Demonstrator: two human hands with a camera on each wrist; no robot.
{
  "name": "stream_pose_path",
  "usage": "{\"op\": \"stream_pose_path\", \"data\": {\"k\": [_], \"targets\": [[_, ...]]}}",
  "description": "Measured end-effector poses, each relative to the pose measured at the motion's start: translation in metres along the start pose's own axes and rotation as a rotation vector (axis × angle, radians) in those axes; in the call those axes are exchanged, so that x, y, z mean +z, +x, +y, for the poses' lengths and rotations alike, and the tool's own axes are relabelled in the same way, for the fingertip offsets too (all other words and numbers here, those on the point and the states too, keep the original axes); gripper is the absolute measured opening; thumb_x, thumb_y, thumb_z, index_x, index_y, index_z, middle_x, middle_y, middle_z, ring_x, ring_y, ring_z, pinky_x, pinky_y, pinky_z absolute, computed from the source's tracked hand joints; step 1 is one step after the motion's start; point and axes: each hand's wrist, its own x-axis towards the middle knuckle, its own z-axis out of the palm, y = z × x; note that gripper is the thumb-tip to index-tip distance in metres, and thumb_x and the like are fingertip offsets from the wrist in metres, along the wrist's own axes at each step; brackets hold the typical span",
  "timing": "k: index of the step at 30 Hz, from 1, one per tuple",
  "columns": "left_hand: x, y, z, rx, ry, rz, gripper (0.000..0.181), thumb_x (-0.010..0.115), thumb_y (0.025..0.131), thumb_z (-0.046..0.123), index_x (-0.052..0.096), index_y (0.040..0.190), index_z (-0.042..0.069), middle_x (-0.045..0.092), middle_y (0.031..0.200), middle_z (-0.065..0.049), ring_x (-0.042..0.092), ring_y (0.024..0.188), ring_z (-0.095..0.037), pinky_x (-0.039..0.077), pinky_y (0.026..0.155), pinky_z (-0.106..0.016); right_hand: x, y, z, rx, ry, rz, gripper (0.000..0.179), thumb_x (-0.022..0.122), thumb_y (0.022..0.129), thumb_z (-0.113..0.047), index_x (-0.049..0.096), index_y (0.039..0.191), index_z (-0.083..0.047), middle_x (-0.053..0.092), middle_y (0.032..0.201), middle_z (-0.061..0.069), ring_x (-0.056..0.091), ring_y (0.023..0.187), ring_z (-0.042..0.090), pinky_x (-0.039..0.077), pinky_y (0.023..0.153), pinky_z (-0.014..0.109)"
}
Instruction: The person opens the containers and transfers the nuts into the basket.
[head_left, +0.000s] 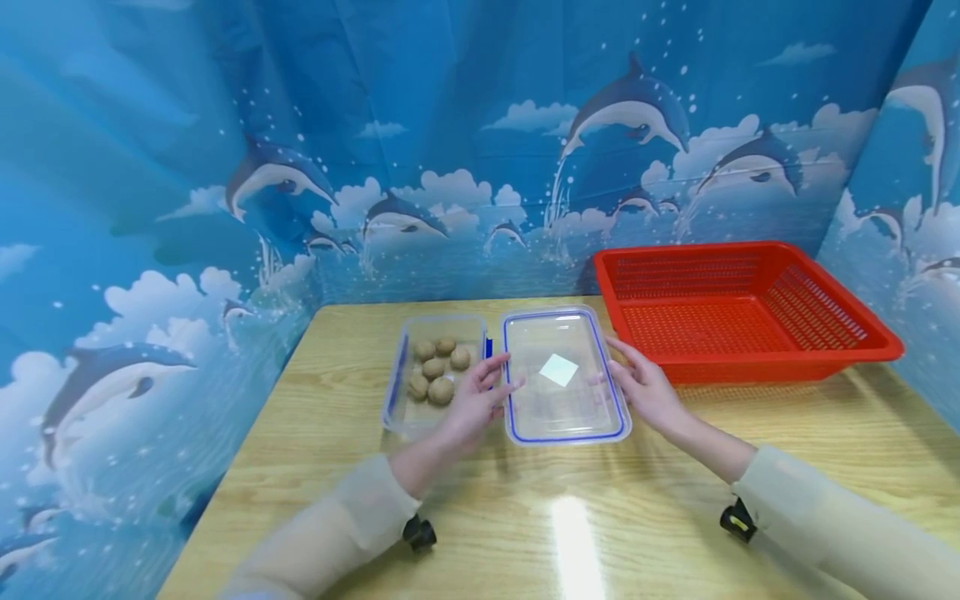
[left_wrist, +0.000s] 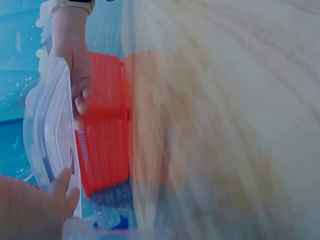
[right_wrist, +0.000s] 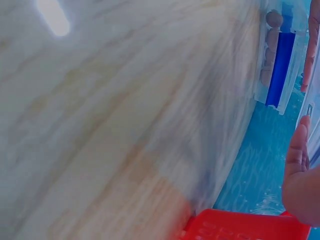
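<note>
A clear plastic lid (head_left: pixel 558 408) with a blue sealing ring and a pale label is held between my two hands. My left hand (head_left: pixel 476 400) pinches its left edge, and my right hand (head_left: pixel 643 387) grips the right edge, some fingers showing through the plastic. Both wrist views show the lid (left_wrist: pixel 55 125) raised above the table and tilted. Left of it stands a clear plastic box (head_left: pixel 396 383) holding several walnuts (head_left: pixel 441 390), with a blue clasp (right_wrist: pixel 281 70) on its side. The left wrist partly overlaps the box's front corner.
At the back right sits a red plastic basket (head_left: pixel 750 371) with slatted walls, close to my right hand. Everything rests on a wood-grain table (head_left: pixel 345 400). A blue dolphin-print curtain (head_left: pixel 450 125) hangs behind and at both sides.
</note>
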Motion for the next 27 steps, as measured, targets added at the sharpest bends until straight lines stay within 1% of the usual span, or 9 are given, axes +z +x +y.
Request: {"op": "stream_pose_path", "data": {"k": [2,4,6,8,12,15,19,22,27], "targets": [[0.004,0.0,-0.003,0.016,-0.025,0.02,0.054,0.06,0.094,0.003,0.042,0.145,0.006,0.032,0.152,-0.02,0.05,0.071,-0.003,0.042,0.059,-0.016,0.001,-0.001,0.001,-0.008,-0.005,-0.006,0.05,0.039,0.104,-0.002,0.022,0.149,0.009,0.061,0.103,0.039,0.068,0.07,0.01,0.057,0.062,0.03],[0.007,0.0,-0.005,0.045,-0.046,0.045,0.053,0.056,0.095,-0.001,0.039,0.145,0.002,0.033,0.151,-0.023,0.061,0.093,-0.012,0.049,0.069,-0.019,0.003,-0.001,0.003,-0.02,-0.016,-0.011,0.05,0.038,0.103,0.001,0.02,0.149,0.01,0.061,0.104,0.04,0.066,0.071,0.007,0.057,0.064,0.028],[0.01,0.001,-0.008,0.07,-0.073,0.076,0.051,0.052,0.096,-0.003,0.037,0.145,0.0,0.036,0.149,-0.024,0.059,0.111,-0.025,0.053,0.08,-0.027,0.005,-0.001,0.004,-0.029,-0.037,-0.007,0.05,0.038,0.102,0.003,0.019,0.149,0.011,0.06,0.104,0.039,0.064,0.074,0.005,0.056,0.065,0.025],[0.013,0.0,-0.011,0.093,-0.102,0.105,0.049,0.049,0.098,-0.004,0.036,0.145,-0.002,0.038,0.147,-0.025,0.049,0.126,-0.033,0.051,0.091,-0.034,0.008,-0.001,0.005,-0.033,-0.063,-0.004,0.051,0.039,0.101,0.006,0.019,0.148,0.012,0.061,0.104,0.038,0.062,0.077,0.002,0.055,0.068,0.023],[0.018,-0.001,-0.017,0.124,-0.115,0.14,0.047,0.042,0.099,-0.006,0.035,0.146,-0.002,0.034,0.149,-0.026,0.04,0.134,-0.036,0.039,0.105,-0.04,0.012,-0.002,0.009,-0.035,-0.111,0.014,0.051,0.04,0.1,0.006,0.021,0.147,0.012,0.063,0.102,0.034,0.063,0.082,0.007,0.054,0.071,0.022],[0.022,-0.003,-0.022,0.127,-0.075,0.145,0.051,0.036,0.097,-0.01,0.032,0.147,-0.001,0.028,0.153,-0.024,0.033,0.138,-0.035,0.029,0.111,-0.042,0.012,-0.003,0.014,-0.029,-0.128,0.026,0.05,0.041,0.1,0.006,0.023,0.147,0.012,0.063,0.105,0.035,0.065,0.085,0.014,0.054,0.073,0.023],[0.027,-0.005,-0.028,0.121,-0.038,0.151,0.058,0.033,0.092,-0.015,0.029,0.149,0.0,0.021,0.156,-0.021,0.029,0.14,-0.035,0.024,0.113,-0.045,0.011,-0.004,0.022,0.001,-0.113,0.014,0.051,0.04,0.101,0.006,0.022,0.148,0.012,0.062,0.107,0.037,0.068,0.084,0.023,0.055,0.073,0.025],[0.03,-0.004,-0.031,0.143,-0.02,0.153,0.061,0.032,0.09,-0.017,0.029,0.149,0.0,0.019,0.157,-0.021,0.028,0.14,-0.037,0.023,0.113,-0.047,0.009,-0.003,0.026,0.004,-0.13,0.018,0.051,0.04,0.101,0.006,0.022,0.148,0.011,0.062,0.105,0.036,0.068,0.085,0.031,0.055,0.072,0.025],[0.034,-0.001,-0.036,0.144,0.051,0.144,0.054,0.035,0.095,-0.011,0.029,0.148,0.0,0.02,0.157,-0.02,0.021,0.142,-0.037,0.017,0.114,-0.046,0.006,-0.003,0.031,0.008,-0.203,0.031,0.051,0.042,0.099,0.007,0.025,0.147,0.01,0.064,0.102,0.035,0.067,0.085,0.036,0.053,0.069,0.024]]}}
